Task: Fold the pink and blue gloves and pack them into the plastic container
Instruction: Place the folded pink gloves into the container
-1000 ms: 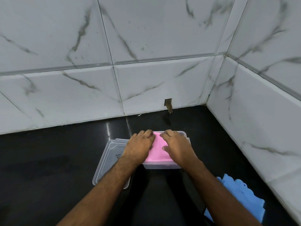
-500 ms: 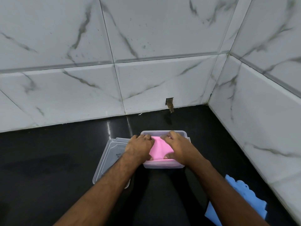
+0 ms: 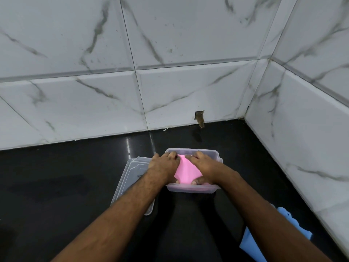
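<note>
A folded pink glove [image 3: 186, 172] lies inside the clear plastic container [image 3: 192, 189] on the black counter. My left hand [image 3: 164, 167] rests on the glove's left side and my right hand [image 3: 204, 168] on its right, fingers curled over the far edge and thumbs at the near edge, both pressing it down into the container. Much of the glove is hidden under my hands. A blue glove [image 3: 264, 241] lies flat on the counter at the lower right, partly behind my right forearm.
The container's clear lid [image 3: 132, 178] lies on the black counter [image 3: 66, 186] just left of the container, under my left forearm. White marble-tiled walls [image 3: 170, 82] close the back and right side. A small notch [image 3: 199, 118] is in the back wall.
My hands have pushed the pink glove down from above the container rim into the container, and they now cover more of it. The blue glove has not moved.
</note>
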`<action>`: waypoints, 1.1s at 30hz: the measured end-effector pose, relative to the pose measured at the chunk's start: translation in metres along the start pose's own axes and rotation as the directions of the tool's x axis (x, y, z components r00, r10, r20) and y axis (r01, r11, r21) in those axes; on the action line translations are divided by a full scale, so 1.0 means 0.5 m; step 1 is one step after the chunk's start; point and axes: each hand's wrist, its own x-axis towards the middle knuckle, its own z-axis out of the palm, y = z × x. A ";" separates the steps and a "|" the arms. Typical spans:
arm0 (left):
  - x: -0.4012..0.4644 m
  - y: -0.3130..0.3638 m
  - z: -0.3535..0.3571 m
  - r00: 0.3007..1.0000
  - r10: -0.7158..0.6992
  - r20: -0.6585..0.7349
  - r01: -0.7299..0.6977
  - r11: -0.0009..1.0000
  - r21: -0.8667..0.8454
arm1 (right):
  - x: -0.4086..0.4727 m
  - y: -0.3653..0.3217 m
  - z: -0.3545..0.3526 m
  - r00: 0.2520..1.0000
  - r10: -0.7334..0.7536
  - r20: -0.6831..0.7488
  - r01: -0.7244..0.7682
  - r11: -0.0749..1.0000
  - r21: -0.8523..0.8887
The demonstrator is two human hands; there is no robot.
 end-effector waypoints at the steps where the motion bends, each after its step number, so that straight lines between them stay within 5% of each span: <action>1: 0.001 0.002 0.001 1.000 -0.006 0.009 0.006 1.000 0.006 | 0.002 -0.001 -0.002 1.000 0.003 0.006 -0.003 1.000 0.004; 20: 0.014 0.025 0.006 0.990 -0.080 0.120 0.068 0.993 0.098 | 0.007 -0.017 -0.008 0.989 0.081 0.125 -0.076 0.996 -0.043; 33: -0.021 0.100 -0.010 0.972 -0.031 -0.234 0.021 0.999 -0.045 | -0.089 -0.039 -0.065 0.981 0.173 -0.087 -0.167 0.983 0.072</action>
